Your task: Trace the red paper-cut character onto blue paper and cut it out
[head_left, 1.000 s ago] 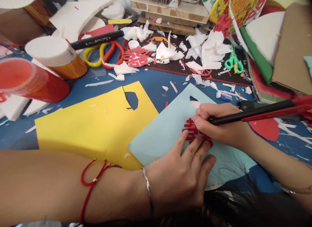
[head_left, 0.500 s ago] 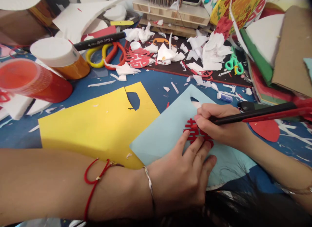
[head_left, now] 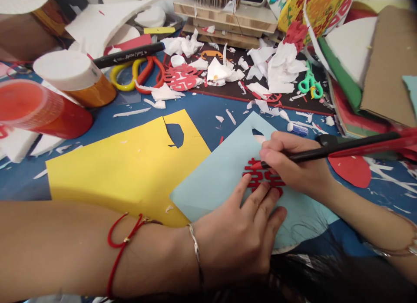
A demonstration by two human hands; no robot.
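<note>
Left hand (head_left: pixel 237 238) open, fingers spread flat, pressing on the red double-happiness paper-cut (head_left: pixel 255 172) and on the pale blue card (head_left: pixel 221 181) beneath it; right hand (head_left: pixel 289 164) closed in a pen grip around a black pen-shaped tool (head_left: pixel 325 153); exact kind of tip too small to tell; tip touching the upper left of the paper-cut. Paper-cut lies on the blue card, partly hidden by both hands; blue card overlaps the edge of a yellow card (head_left: pixel 124 172); both rest on a blue printed tabletop (head_left: pixel 208 120) strewn with paper scraps. Step in hand, as judged: working the tip at the paper-cut's edge while the left hand pins it; next move calls for firm, even pressure from the left fingers, as the thin red strokes could shift or tear. Farther off: a second red double-happiness cut-out (head_left: pixel 180 77) near yellow-and-red-handled scissors (head_left: pixel 137 73); green-handled scissors (head_left: pixel 309 86) at the right of a dark cutting mat (head_left: pixel 215 92); red string bracelet (head_left: pixel 125 242) and silver bangle (head_left: pixel 195 251) on the left wrist.
</note>
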